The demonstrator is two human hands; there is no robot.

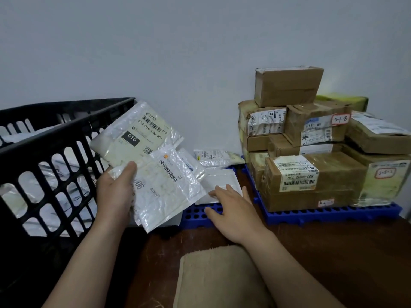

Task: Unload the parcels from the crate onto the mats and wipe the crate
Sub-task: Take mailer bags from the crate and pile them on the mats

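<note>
Here the left hand (115, 190) grips two white padded parcels fanned together, its thumb laid across their lower edge. The 010 mailer (131, 134) sits behind and a barcode mailer (169, 185) in front, both held in the air between the black crate (55, 134) and the near blue mat (200, 216). The crate stands at the left on the brown table (355, 252) (more white parcels show through its slotted wall). The right hand (231, 203) is flat, with its fingers straight and spread. Its fingertips reach onto the near edge of a flat white mailer (222, 181) that lies on that mat. Behind it, another white mailer (218, 156) lies close to the wall. To the right, a stack of cardboard boxes (333, 172) fills a second blue mat (333, 215). A beige cloth (218, 276) lies on the table at the near edge.
</note>
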